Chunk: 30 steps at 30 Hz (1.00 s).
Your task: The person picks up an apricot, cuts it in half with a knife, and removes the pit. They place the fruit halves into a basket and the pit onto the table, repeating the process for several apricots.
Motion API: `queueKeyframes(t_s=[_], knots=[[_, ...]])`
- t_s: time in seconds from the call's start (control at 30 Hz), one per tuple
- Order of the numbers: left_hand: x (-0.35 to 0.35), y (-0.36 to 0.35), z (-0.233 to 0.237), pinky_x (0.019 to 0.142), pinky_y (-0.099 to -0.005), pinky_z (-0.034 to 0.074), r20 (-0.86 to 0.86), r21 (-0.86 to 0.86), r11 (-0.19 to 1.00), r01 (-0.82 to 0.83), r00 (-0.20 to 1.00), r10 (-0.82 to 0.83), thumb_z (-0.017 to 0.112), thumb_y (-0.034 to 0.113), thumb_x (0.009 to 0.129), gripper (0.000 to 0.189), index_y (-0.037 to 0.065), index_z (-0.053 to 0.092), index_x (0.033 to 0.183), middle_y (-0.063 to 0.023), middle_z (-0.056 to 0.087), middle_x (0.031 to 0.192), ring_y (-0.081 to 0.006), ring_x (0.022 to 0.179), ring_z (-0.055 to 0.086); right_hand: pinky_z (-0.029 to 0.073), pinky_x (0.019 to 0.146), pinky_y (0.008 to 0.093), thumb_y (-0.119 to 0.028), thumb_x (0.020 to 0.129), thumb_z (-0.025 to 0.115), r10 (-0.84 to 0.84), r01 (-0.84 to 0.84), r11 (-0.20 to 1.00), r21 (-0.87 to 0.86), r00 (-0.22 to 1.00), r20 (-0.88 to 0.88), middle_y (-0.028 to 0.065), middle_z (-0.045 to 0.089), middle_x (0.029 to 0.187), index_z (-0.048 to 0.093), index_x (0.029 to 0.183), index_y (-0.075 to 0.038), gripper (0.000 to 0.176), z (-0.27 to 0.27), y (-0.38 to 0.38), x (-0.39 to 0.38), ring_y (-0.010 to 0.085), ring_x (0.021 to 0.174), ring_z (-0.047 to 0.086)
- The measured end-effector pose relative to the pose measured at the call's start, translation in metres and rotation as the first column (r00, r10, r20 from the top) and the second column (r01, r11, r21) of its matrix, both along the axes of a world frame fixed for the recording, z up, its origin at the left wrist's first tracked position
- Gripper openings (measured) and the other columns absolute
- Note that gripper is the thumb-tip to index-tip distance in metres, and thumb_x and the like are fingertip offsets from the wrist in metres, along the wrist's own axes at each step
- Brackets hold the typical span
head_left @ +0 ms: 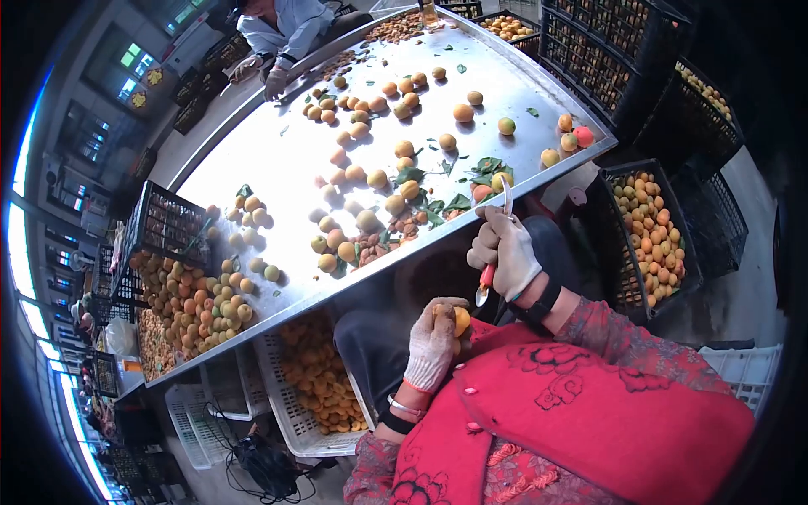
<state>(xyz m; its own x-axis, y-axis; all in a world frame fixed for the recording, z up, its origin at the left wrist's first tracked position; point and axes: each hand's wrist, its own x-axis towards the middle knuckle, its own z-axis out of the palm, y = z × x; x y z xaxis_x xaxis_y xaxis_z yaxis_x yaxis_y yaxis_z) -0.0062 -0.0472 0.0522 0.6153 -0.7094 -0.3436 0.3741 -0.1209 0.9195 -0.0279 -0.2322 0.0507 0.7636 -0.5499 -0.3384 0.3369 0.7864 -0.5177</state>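
My left hand [432, 341], in a white knit glove with soiled fingertips, is closed around a yellow-orange apricot [462, 321] in front of my lap. Just above and to the right, my right hand [510, 257], also gloved, grips a pitting knife. Its curved metal blade [507, 197] sticks up past my fingers. Below the fist show its red handle [487, 275] and a small spoon-like metal end [481, 297]. The knife is apart from the held fruit. Near the table's edge in front of me lie loose apricots [396, 204], green leaves [459, 202] and a pile of brown pits [383, 247].
A metal table [295, 290] with a raised rim stretches ahead. Under it stands a white crate [290, 433] of apricot halves. At right is a black crate [627, 307] of whole apricots, with stacked crates [589, 50] behind. Another person's gloved hand [276, 83] rests at the far edge.
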Motion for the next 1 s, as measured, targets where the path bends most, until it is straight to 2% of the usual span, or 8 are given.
queueKeyframes(t_s=[0.13, 0.2, 0.27, 0.33, 0.47, 0.63, 0.83, 1.0], knots=[[0.007, 0.003, -0.012, 0.056, -0.0247, 0.050, -0.150, -0.047, 0.998, 0.047, 0.987, -0.053, 0.043, 0.046, 0.099, 0.045, 0.005, 0.057, 0.111, -0.0067, 0.059, 0.081, -0.0129, 0.063, 0.058, 0.034, 0.040, 0.0250, -0.011, 0.092, 0.056, 0.196, -0.300, 0.822, -0.484, 0.947, -0.254, -0.0026, 0.043, 0.055, 0.056, 0.105, -0.006, 0.014, 0.005, 0.018, -0.017, 0.0059, 0.040, 0.038], [0.007, -0.001, -0.015, 0.057, -0.0272, 0.051, -0.243, -0.045, 0.996, -0.079, 0.968, 0.066, 0.037, 0.056, 0.097, 0.057, 0.004, 0.056, 0.109, -0.0078, 0.059, 0.083, -0.0151, 0.067, 0.059, 0.048, 0.055, 0.0230, -0.008, 0.088, 0.063, 0.300, -0.367, 0.577, -0.730, 0.926, -0.229, 0.0032, 0.061, 0.076, 0.056, 0.116, -0.002, 0.029, -0.006, 0.024, -0.020, 0.0072, 0.064, 0.060], [0.011, 0.000, -0.034, 0.058, -0.0296, 0.052, -0.387, -0.027, 0.988, -0.154, 0.913, 0.131, 0.031, 0.058, 0.098, 0.061, 0.003, 0.055, 0.107, -0.0087, 0.060, 0.086, -0.0178, 0.069, 0.060, 0.054, 0.072, 0.0348, -0.016, 0.084, 0.068, 0.274, -0.318, 0.121, -0.940, 0.921, -0.277, 0.0141, 0.067, 0.084, 0.056, 0.115, -0.005, 0.035, -0.021, 0.025, -0.018, 0.0286, 0.081, 0.069], [0.013, 0.000, -0.036, 0.057, -0.0300, 0.051, -0.461, -0.128, 0.979, -0.156, 0.884, 0.081, 0.030, 0.059, 0.098, 0.061, 0.004, 0.055, 0.104, -0.0091, 0.060, 0.085, -0.0187, 0.067, 0.059, 0.054, 0.073, 0.0392, -0.021, 0.081, 0.068, 0.297, -0.417, -0.045, -0.908, 0.862, -0.411, 0.0209, 0.066, 0.090, 0.055, 0.115, -0.005, 0.040, -0.011, 0.025, -0.021, 0.0362, 0.085, 0.067], [0.017, -0.001, -0.017, 0.045, -0.0225, 0.038, -0.068, 0.135, 0.990, 0.031, 0.997, -0.022, 0.048, 0.046, 0.098, 0.043, 0.004, 0.057, 0.106, -0.0021, 0.057, 0.076, -0.0091, 0.052, 0.049, 0.052, 0.069, 0.0435, -0.024, 0.081, 0.066, 0.200, -0.400, -0.151, -0.904, 0.883, -0.425, 0.0221, 0.066, 0.085, 0.054, 0.116, -0.005, 0.041, -0.034, 0.028, -0.012, 0.0381, 0.081, 0.065], [0.022, -0.003, -0.007, 0.045, -0.0194, 0.037, -0.142, 0.132, 0.991, 0.018, 0.990, 0.001, 0.056, 0.020, 0.094, 0.021, 0.003, 0.057, 0.106, -0.0029, 0.059, 0.072, -0.0062, 0.050, 0.048, 0.051, 0.069, 0.0446, -0.030, 0.085, 0.063, 0.038, -0.519, -0.012, -0.855, 0.854, -0.519, 0.0213, 0.065, 0.080, 0.054, 0.116, -0.001, 0.043, -0.044, 0.027, 0.002, 0.0384, 0.077, 0.065], [0.049, 0.033, 0.011, 0.052, -0.0211, 0.045, 0.016, -0.012, 0.935, -0.354, 0.935, 0.354, 0.059, 0.015, 0.091, 0.020, 0.004, 0.059, 0.108, -0.0038, 0.058, 0.076, -0.0084, 0.054, 0.051, 0.050, 0.067, 0.0446, -0.026, 0.080, 0.068, -0.264, -0.488, -0.047, -0.872, 0.848, -0.461, 0.0201, 0.063, 0.075, 0.055, 0.116, -0.003, 0.045, -0.030, -0.044, 0.013, 0.0378, 0.074, 0.064], [0.101, 0.126, 0.003, 0.053, -0.0186, 0.043, 0.390, 0.011, 0.659, -0.752, 0.610, 0.690, 0.059, 0.010, 0.092, 0.022, 0.005, 0.058, 0.114, -0.0041, 0.059, 0.085, -0.0066, 0.060, 0.051, 0.049, 0.078, 0.0465, -0.020, 0.080, 0.061, -0.552, -0.683, -0.124, -0.720, 0.650, -0.522, 0.0240, 0.065, 0.089, 0.058, 0.108, -0.001, 0.035, -0.022, -0.139, 0.025, 0.0407, 0.089, 0.063]])
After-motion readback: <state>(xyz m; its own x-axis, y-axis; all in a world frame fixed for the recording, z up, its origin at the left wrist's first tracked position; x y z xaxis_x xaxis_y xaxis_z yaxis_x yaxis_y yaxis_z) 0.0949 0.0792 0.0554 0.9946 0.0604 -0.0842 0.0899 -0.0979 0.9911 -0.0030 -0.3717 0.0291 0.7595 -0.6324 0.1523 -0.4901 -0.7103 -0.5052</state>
